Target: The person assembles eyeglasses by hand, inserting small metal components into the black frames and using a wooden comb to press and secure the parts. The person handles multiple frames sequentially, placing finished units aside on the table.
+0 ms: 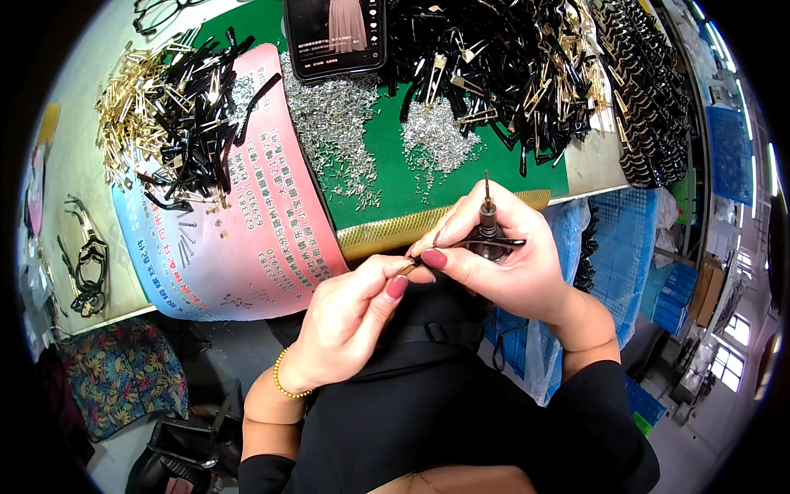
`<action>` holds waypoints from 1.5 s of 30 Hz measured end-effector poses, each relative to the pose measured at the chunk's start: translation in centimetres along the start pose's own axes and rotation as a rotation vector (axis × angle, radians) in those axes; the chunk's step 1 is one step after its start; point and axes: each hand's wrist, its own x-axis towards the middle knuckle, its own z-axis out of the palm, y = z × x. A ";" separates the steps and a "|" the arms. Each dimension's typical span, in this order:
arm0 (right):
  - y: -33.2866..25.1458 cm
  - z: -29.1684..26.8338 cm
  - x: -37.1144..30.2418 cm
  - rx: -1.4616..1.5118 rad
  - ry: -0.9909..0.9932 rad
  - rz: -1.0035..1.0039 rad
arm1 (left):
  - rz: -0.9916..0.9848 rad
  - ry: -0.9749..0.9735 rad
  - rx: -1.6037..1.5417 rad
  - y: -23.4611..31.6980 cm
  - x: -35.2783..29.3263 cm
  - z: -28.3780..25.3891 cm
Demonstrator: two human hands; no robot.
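In front of my body both hands meet over the table's near edge. My left hand (pixel 346 309) is closed in a pinch on a small gold-coloured metal end, at the tip of a dark piece. My right hand (pixel 518 255) grips a dark screwdriver (pixel 489 218), its thin bit pointing away from me. Its thumb and forefinger also pinch a slim black glasses temple (pixel 502 243), which lies across the palm. The joint between the gold end and the temple is mostly covered by fingertips.
Silver screws (pixel 329 132) and a second small-metal-parts heap (pixel 436 136) lie on a green mat (pixel 370 198). Black temples (pixel 197 115) with gold ends rest on a printed sheet (pixel 247 272). More temples (pixel 510 74) pile up right. A phone (pixel 336 41) stands behind; glasses frames (pixel 89 267) lie left.
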 end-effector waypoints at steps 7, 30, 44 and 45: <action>-2.3 -4.1 0.2 -1.237 -0.120 -0.105 | -0.047 0.198 0.010 -0.3 -0.1 -0.6; -1.7 -3.8 1.3 -1.348 -0.225 -0.050 | -0.123 0.397 -0.229 -0.1 2.1 0.6; -5.0 -1.0 3.7 -0.053 -0.355 0.670 | 0.003 0.435 -0.012 -1.1 2.7 1.2; -5.0 -1.0 3.8 -0.070 -0.350 0.679 | 0.039 0.440 0.084 -1.2 2.7 1.2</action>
